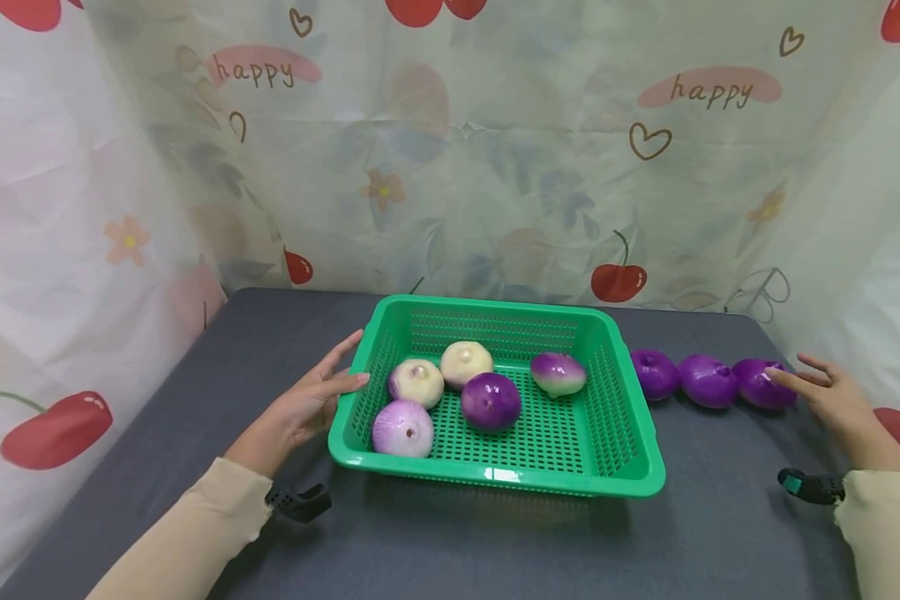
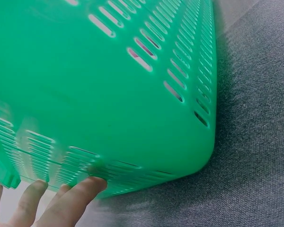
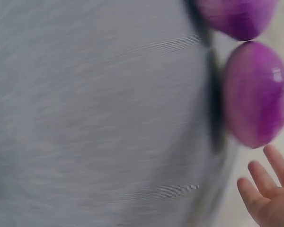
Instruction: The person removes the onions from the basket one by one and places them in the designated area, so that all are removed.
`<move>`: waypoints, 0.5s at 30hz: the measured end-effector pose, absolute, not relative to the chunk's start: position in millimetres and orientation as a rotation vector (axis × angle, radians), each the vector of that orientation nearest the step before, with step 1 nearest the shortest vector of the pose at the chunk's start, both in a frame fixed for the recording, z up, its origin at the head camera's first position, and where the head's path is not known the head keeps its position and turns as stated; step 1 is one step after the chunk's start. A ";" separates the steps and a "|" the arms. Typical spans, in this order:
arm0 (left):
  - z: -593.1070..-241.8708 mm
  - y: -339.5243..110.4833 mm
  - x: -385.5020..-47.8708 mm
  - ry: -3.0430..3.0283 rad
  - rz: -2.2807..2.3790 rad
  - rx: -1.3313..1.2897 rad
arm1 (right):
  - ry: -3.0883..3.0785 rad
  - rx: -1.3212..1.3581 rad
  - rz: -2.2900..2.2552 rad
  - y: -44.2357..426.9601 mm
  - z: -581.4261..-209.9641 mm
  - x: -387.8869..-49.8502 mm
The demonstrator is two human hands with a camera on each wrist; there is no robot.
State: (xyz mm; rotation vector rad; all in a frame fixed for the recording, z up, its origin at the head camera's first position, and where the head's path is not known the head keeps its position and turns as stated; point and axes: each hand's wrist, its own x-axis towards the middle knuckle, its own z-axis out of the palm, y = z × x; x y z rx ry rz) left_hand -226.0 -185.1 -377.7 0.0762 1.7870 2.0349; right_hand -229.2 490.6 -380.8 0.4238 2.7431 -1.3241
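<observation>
A green plastic basket stands mid-table with several onions in it, among them a dark purple onion and a pale one. My left hand is at the basket's left side, fingers extended along the outer wall and thumb at the rim. In the left wrist view its fingers lie against the slotted wall. Three purple onions sit in a row right of the basket. My right hand is beside the outermost onion, its thumb tip overlapping it; fingers are spread. Whether it touches is unclear.
The table has a dark grey cloth. A printed curtain hangs behind and on both sides. Near the back right corner, a thin line drawing shows on the curtain. Each wrist wears a black band, such as the left band.
</observation>
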 end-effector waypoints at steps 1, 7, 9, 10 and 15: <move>-377.8 -185.2 -226.3 1.789 2.034 0.079 | 2.768 0.433 -1.323 487.9 -375.6 -230.7; -377.1 -185.2 -226.8 1.801 2.024 0.078 | 2.864 0.286 -1.364 458.7 -330.0 -239.7; -376.8 -185.3 -226.4 1.797 2.025 0.078 | 2.867 0.171 -1.376 445.9 -314.3 -243.0; -376.7 -185.5 -226.2 1.795 2.024 0.085 | 2.870 0.128 -1.390 438.2 -307.4 -244.7; -375.5 -185.3 -224.5 1.778 2.027 0.089 | 2.828 -0.098 -1.520 391.1 -276.6 -249.2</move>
